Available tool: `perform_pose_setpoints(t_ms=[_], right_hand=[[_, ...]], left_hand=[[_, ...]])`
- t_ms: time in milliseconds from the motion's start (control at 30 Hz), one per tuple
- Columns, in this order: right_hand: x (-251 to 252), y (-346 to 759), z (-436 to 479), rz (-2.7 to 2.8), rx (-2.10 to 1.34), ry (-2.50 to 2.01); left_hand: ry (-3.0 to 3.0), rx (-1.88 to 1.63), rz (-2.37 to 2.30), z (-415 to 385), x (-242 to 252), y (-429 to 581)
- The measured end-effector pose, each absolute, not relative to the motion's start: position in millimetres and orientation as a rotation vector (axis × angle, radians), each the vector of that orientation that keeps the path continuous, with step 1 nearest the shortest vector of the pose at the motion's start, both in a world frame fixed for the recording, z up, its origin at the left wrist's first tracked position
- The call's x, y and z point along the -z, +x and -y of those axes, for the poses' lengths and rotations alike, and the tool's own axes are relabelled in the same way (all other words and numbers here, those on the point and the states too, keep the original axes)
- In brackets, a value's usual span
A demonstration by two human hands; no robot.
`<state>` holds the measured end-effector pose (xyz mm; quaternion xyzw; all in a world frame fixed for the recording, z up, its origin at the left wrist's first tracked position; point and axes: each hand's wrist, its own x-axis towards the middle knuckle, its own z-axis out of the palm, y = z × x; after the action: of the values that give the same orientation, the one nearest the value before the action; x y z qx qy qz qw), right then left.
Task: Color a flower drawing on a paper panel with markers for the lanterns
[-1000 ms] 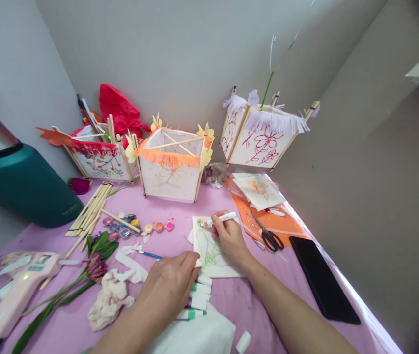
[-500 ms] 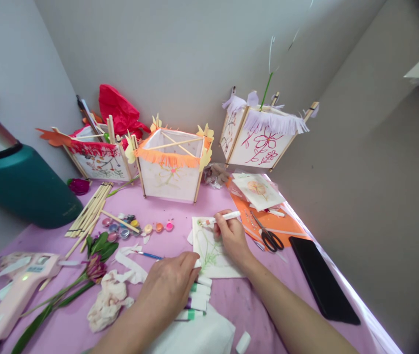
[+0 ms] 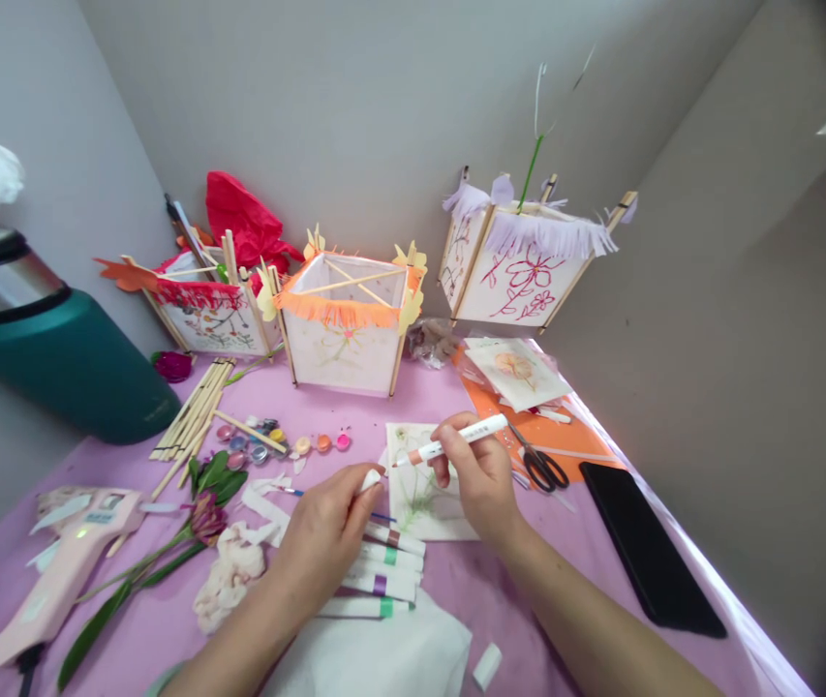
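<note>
On my purple cloth-covered tabletop (image 3: 448, 581), three boxy, white-panelled lanterns with wooden stick frames look assembled and decorated: a lilac-fringed lantern (image 3: 514, 276) at one o'clock from my drawing, an orange-fringed lantern (image 3: 344, 356) at eleven, a red-fringed lantern (image 3: 220, 324) at ten. The white square sheet (image 3: 416, 489) lying flat before me seems only part drawn: feathery green strokes sit low on it, a small brownish mark near its upper left corner, the rest mostly pale, so I judge it unfinished. My right hand (image 3: 481, 474) grips an uncapped white marker with a peach-orange band (image 3: 467, 439), tip towards eight o'clock over the sheet's left side; my left hand (image 3: 325, 528) pinches a small white cap (image 3: 369, 480). The teal metal-necked bottle (image 3: 56, 363) at ten is cut off; my right hand hides the sheet's right side, my left the far ends of the white colour-banded markers (image 3: 405, 560) at seven. Whether the tip touches the sheet, I cannot tell.
</note>
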<state>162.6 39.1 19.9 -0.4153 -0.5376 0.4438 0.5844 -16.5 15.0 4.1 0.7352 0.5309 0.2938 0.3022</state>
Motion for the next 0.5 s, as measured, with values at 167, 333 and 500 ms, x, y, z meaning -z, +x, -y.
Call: perform_pose_setpoints(t_ms=[167,333,500], right_hand=[[-27,158,-34,1.273,-1.090,-0.960],[-20,153,-32,1.320,-1.140,-0.982],[-15,141,-26,1.298,-1.248,-0.981]], left_hand=[[2.012,-0.801,-1.277,-13,-2,-15],[2.041,-0.821,-1.284,-12,-5,-15],[2.169,-0.854,-1.258,-13,-2,-18]])
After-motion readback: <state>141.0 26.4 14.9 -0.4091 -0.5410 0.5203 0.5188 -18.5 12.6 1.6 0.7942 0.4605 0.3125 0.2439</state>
